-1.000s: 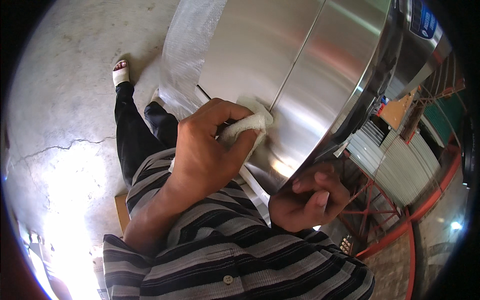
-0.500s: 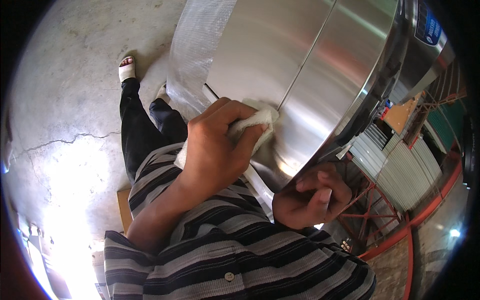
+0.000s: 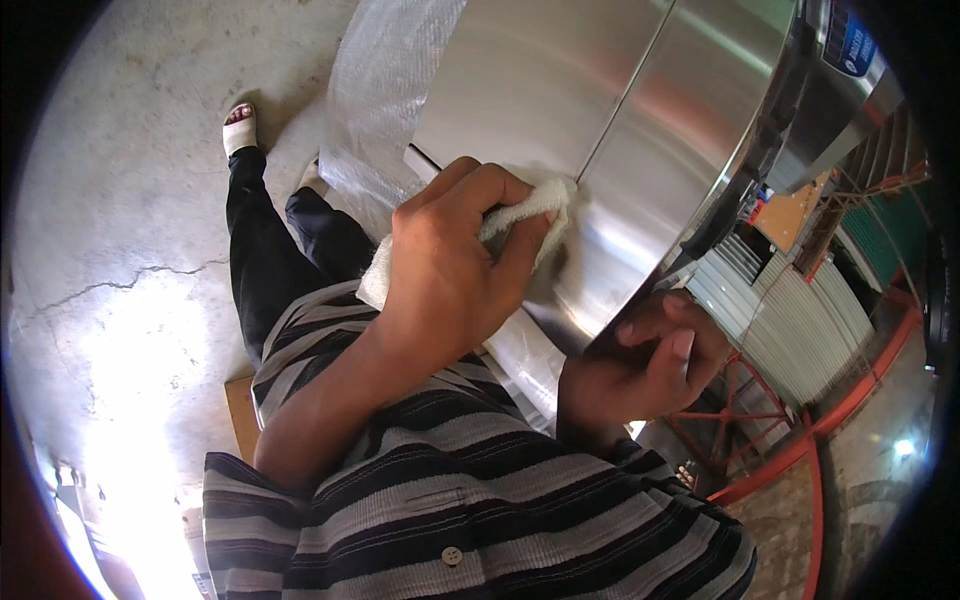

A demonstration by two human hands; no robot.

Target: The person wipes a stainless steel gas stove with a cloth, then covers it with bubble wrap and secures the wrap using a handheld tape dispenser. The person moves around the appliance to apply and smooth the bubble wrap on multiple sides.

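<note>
A large brushed stainless steel appliance (image 3: 540,90) fills the upper middle, with a thin seam running down its panel. My left hand (image 3: 450,250) is closed around a white cloth (image 3: 545,205), which is bunched between thumb and fingers. The cloth presses on the steel at the lower end of the seam, and one end of it hangs out by my wrist. My right hand (image 3: 655,360) sits beside the appliance's lower right edge, its fingers curled in loosely. Nothing shows inside it. Whether it touches the edge I cannot tell.
Bubble wrap (image 3: 385,90) hangs along the appliance's left side. Dark trim and a blue label (image 3: 850,45) are on its right. A cardboard piece (image 3: 243,415) stands by my left elbow. Red metal framing (image 3: 770,480) and corrugated sheets (image 3: 790,320) are at right. The concrete floor (image 3: 130,200) is cracked.
My left hand and the cloth have slid slightly up and to the right over the steel. My right hand has also moved a little up and right, still curled.
</note>
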